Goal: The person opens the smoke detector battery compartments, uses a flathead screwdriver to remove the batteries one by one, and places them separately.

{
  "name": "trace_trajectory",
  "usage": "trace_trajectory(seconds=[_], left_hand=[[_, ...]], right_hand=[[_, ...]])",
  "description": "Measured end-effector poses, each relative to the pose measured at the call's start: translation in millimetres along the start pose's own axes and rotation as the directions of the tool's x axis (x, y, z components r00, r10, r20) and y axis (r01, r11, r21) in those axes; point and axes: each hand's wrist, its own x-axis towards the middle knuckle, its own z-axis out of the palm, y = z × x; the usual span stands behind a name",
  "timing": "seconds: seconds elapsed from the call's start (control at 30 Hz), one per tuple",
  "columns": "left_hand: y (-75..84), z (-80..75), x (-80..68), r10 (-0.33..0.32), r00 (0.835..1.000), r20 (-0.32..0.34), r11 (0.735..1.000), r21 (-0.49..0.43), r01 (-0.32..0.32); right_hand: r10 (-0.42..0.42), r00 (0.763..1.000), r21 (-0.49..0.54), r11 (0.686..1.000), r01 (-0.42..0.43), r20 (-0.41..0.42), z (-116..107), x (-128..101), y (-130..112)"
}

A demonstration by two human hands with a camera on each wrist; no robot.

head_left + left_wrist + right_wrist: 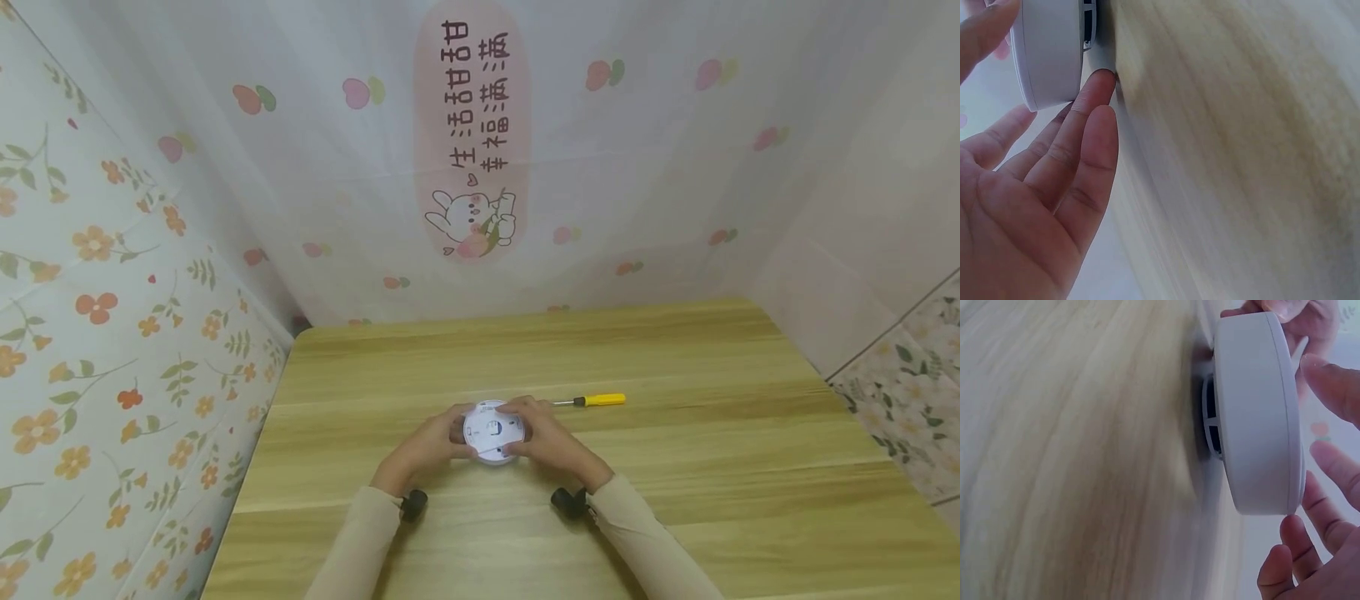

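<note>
A white round smoke detector [486, 436] is just above the tabletop, its flat back plate facing up and its vented side [1212, 419] facing the wood. My left hand [435, 440] grips its left edge, thumb on the near side. In the left wrist view, the fingers of that hand [1041, 181] reach along the white rim [1050, 53]. From the right, my right hand [551, 437] holds the plate's edge, index finger at the far side and thumb at the near side. In the right wrist view, that hand's fingers [1319, 550] curve beside the rim.
A screwdriver with a yellow handle [604, 400] lies on the wooden table [675, 358], just beyond my right hand. Printed curtains [337, 208] hang behind the table and on its left. Small black devices [570, 503] are strapped at both wrists.
</note>
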Motion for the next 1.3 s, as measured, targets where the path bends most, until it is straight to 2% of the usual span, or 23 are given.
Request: trace_trajectory(seconds=[0.23, 0.43, 0.53, 0.83, 1.1, 1.3], left_hand=[[0.5, 0.2, 1.2, -0.008, 1.000, 0.010, 1.000, -0.021, 0.009], [-1.7, -0.3, 2.1, 0.009, 1.000, 0.016, 1.000, 0.020, -0.009], [-3.1, 0.1, 1.7, 0.022, 0.999, 0.024, 1.000, 0.005, -0.022], [-4.1, 1.3, -2.0, 0.046, 0.998, 0.049, 0.998, -0.050, -0.043], [-7.2, 0.9, 3.1, 0.049, 0.997, 0.059, 0.998, -0.046, -0.046], [-7.9, -0.6, 4.0, 0.057, 0.997, 0.056, 0.997, -0.052, -0.054]], right_hand=[[-0.008, 1.000, -0.043, 0.999, 0.009, 0.029, 1.1, 2.0, -2.8], [-0.016, 0.999, -0.074, 0.997, 0.018, 0.032, 2.0, 3.0, -2.9], [-0.019, 0.999, -0.085, 0.996, 0.021, 0.026, 3.8, 3.6, -2.0], [-0.032, 0.999, -0.075, 0.997, 0.034, 0.029, 7.4, 4.1, -0.5], [0.001, 0.998, -0.083, 0.997, 0.004, 0.057, 5.1, 7.9, 3.0], [-0.005, 0.998, -0.082, 0.997, 0.010, 0.062, 4.5, 9.6, 5.9]])
